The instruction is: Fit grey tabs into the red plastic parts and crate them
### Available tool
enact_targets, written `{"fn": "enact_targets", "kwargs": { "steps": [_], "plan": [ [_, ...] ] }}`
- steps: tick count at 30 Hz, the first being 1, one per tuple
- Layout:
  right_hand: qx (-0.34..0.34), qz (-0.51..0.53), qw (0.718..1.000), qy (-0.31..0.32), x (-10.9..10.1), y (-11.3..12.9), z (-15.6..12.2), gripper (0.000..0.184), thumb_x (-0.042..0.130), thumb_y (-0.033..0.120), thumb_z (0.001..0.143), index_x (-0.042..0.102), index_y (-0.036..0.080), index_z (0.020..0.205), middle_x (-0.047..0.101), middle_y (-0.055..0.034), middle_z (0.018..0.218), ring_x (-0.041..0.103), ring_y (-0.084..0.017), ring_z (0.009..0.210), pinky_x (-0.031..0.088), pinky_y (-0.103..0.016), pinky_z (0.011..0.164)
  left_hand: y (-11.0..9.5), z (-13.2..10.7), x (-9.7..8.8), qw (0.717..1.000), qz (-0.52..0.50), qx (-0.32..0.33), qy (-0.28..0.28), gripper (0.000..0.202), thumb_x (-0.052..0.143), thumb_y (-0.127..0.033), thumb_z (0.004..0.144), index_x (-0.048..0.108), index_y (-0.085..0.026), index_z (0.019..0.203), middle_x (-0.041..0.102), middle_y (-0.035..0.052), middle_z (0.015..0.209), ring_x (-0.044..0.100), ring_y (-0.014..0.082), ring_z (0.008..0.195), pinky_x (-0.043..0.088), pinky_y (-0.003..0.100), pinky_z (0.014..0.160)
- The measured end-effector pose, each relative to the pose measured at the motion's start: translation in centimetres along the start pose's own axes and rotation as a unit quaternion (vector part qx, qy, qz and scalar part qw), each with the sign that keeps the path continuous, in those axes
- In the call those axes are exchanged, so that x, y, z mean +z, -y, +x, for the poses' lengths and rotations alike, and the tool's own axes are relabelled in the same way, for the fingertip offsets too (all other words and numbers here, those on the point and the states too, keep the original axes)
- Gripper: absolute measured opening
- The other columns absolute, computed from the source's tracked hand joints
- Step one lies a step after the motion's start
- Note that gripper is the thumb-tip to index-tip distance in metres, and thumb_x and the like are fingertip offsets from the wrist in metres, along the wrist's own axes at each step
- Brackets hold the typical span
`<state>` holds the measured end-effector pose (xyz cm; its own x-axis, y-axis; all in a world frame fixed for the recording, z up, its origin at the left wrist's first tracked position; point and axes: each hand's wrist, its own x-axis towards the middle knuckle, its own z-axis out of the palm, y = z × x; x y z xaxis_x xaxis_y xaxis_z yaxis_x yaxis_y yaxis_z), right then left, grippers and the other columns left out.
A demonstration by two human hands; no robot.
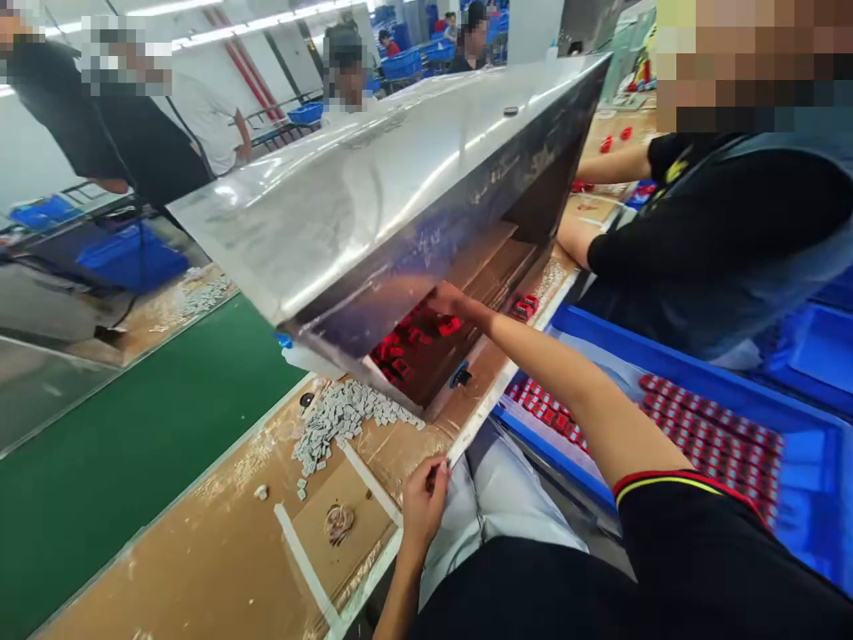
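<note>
My right hand (448, 300) reaches under a metal hood (373, 196), just above a heap of red plastic parts (406, 342). Its fingers are blurred and shadowed, so their grip is unclear. By the table's front edge, my left hand (426, 493) is closed, its fingers curled around something small and dark that I cannot make out. A pile of small grey pieces (339, 413) lies on the brown tabletop (200, 533), left of the hood's opening. A few more red parts (525, 308) sit near the edge, right of my forearm.
A green conveyor belt (166, 382) runs along the table's far side. At the right, a blue bin (809, 444) holds rows of red parts (713, 436). A co-worker's arm (579, 240) rests close by. White tape strips (306, 564) border a cardboard patch (360, 507).
</note>
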<state>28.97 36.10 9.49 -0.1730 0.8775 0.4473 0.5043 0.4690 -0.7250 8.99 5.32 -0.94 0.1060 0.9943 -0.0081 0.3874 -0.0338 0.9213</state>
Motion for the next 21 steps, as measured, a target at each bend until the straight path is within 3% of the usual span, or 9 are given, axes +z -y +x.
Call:
{"fn": "enact_targets", "kwargs": {
  "steps": [4,7,10,12,14,17,21],
  "plan": [
    [0.015,-0.045,0.998,-0.028,-0.5,3.2,-1.8,0.033,0.063,0.042,0.095,0.069,0.015,0.113,0.067,-0.014,0.129,0.055,-0.031,0.129,0.032,-0.059,0.118,0.0,0.0,-0.3,0.999,-0.016,0.029,0.006,0.041,0.057,-0.052,0.092,0.074,-0.014,0.092,0.073,0.0071,0.071,0.066,0.0166,0.059,0.053,0.025,0.057],
    [0.054,-0.056,0.989,-0.127,-1.7,5.3,-6.5,0.037,0.047,0.043,0.102,0.065,0.014,0.117,0.062,-0.0133,0.135,0.052,-0.023,0.131,0.035,-0.045,0.118,0.4,-0.2,-0.8,0.999,-0.026,0.043,0.001,0.044,0.056,-0.055,0.091,0.073,-0.014,0.092,0.074,0.0087,0.074,0.068,0.0175,0.061,0.054,0.026,0.057],
    [0.209,-0.076,0.958,-0.183,-3.0,6.2,-16.2,0.041,0.032,0.041,0.105,0.065,0.017,0.11,0.07,-0.0077,0.112,0.062,-0.018,0.107,0.05,-0.034,0.1,0.9,-0.7,-1.2,0.998,-0.031,0.051,0.007,0.047,0.054,-0.058,0.091,0.072,-0.015,0.092,0.075,0.0087,0.075,0.069,0.0173,0.061,0.056,0.027,0.059],
    [0.287,-0.101,0.936,-0.177,-3.9,6.3,-24.6,0.036,0.038,0.037,0.101,0.067,0.016,0.096,0.072,-0.0057,0.089,0.066,-0.019,0.085,0.055,-0.032,0.084,1.1,-0.9,-1.4,0.998,-0.037,0.053,0.014,0.047,0.054,-0.058,0.09,0.072,-0.015,0.091,0.076,0.0084,0.074,0.069,0.0174,0.06,0.057,0.027,0.059],
    [0.377,-0.131,0.899,-0.181,-4.8,6.3,-32.7,0.026,0.047,0.032,0.096,0.067,0.017,0.089,0.071,-0.0049,0.079,0.065,-0.019,0.073,0.055,-0.032,0.076,1.3,-1.0,-1.5,0.997,-0.031,0.063,0.019,0.044,0.054,-0.056,0.09,0.073,-0.016,0.091,0.076,0.0085,0.073,0.07,0.0181,0.062,0.057,0.027,0.059],
    [0.505,-0.181,0.82,-0.2,-6.7,6.1,-42.0,0.021,0.049,0.023,0.091,0.069,0.017,0.093,0.073,-0.0105,0.089,0.068,-0.023,0.085,0.054,-0.034,0.083,1.3,-1.0,-1.4,0.995,0.0,0.098,0.024,0.04,0.055,-0.053,0.09,0.073,-0.017,0.09,0.077,0.0089,0.074,0.073,0.0194,0.065,0.058,0.027,0.062],
    [0.623,-0.237,0.72,-0.195,-10.1,4.7,-48.1,0.025,0.053,0.021,0.094,0.068,0.011,0.112,0.069,-0.0208,0.116,0.066,-0.027,0.108,0.05,-0.039,0.096,1.0,-1.1,-1.6,0.99,0.032,0.13,0.039,0.036,0.055,-0.048,0.089,0.073,-0.017,0.088,0.077,0.0092,0.075,0.073,0.0196,0.065,0.058,0.027,0.064]
  ]
}}
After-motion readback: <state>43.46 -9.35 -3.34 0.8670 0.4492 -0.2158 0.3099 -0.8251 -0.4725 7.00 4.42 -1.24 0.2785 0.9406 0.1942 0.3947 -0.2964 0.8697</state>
